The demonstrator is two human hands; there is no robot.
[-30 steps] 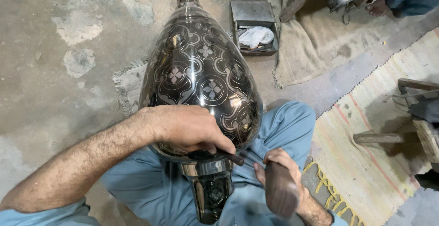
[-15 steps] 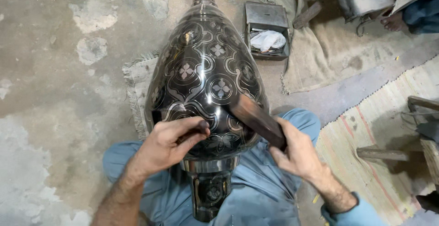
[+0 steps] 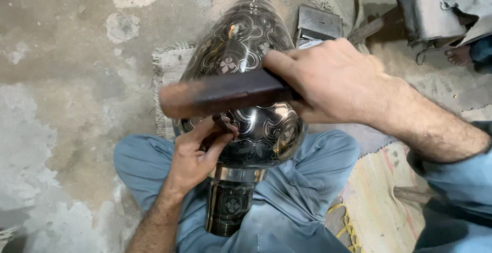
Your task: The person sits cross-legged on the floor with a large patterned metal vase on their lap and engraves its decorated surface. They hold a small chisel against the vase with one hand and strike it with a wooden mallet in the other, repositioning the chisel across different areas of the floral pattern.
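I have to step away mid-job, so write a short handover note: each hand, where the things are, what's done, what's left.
Left hand: pinches a small chisel-like tool against the side of the dark engraved metal vase.
Right hand: grips a brown wooden block, held level above the tool.
Vase: lies across the lap, base toward the body, neck pointing away over the concrete floor.
Done: floral and scroll patterns cover most of the visible body.
Left: cannot tell how much; the spot under the tool is hidden by the block and fingers.
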